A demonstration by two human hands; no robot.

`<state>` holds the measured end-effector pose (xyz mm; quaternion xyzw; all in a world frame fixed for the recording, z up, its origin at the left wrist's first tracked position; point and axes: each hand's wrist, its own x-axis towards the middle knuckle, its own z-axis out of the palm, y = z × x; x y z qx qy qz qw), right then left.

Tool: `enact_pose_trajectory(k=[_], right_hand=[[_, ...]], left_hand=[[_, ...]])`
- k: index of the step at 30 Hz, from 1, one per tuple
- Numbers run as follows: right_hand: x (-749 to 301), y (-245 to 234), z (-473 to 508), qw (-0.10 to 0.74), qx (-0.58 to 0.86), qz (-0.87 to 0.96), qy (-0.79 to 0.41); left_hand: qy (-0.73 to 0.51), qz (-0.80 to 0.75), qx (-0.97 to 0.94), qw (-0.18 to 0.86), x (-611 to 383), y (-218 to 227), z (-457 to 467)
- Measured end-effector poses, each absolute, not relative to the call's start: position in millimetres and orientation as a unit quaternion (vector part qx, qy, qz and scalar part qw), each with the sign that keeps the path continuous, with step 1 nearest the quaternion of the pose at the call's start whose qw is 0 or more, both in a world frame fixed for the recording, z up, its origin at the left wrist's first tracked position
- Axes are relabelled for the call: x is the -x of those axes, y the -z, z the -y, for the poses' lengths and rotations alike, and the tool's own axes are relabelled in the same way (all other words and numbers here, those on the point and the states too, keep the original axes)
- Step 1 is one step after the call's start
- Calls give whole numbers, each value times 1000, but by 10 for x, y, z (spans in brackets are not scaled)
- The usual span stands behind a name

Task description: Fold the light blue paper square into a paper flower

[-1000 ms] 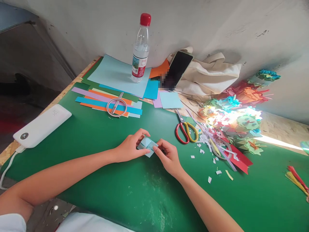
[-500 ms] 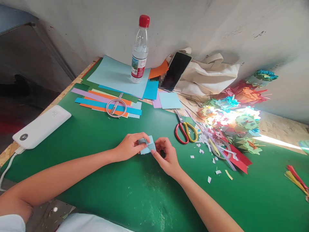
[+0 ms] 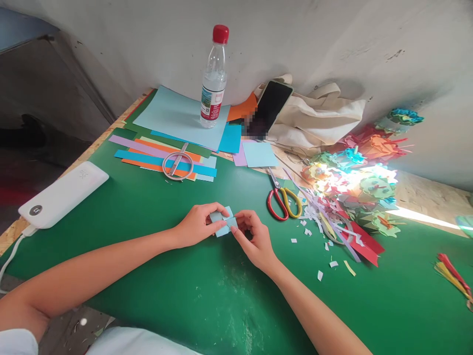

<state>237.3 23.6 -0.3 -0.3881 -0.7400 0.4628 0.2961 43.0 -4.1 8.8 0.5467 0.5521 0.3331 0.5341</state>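
A small piece of light blue paper (image 3: 222,230), folded with creases or flaps showing, is held between both hands over the green table top (image 3: 155,296). My left hand (image 3: 197,224) pinches its left side, thumb in front and fingers behind. On the right edge, my right hand (image 3: 254,241) grips the paper between thumb and index finger, with its other fingers curled. Scissors (image 3: 283,199) with one red and one yellow handle lie beyond my right hand, blades pointing away.
Behind stand a water bottle (image 3: 213,84) on paper sheets (image 3: 173,111), a phone (image 3: 271,106) and a cloth bag (image 3: 321,121). Paper strips (image 3: 148,154) lie under a tape roll (image 3: 178,165). A power bank (image 3: 64,195) is left; paper flowers (image 3: 379,187) and scraps lie right.
The thumb and index finger of my right hand have shifted slightly on the folded light blue paper, which has turned a little. My left hand keeps its pinch.
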Motion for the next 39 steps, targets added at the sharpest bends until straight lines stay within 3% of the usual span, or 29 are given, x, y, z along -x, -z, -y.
enact_pose_trajectory(k=[39], right_hand=[[-2411, 73, -248, 301, 300, 818, -386]], left_hand=[[-289, -524, -552, 580, -395, -165, 1]])
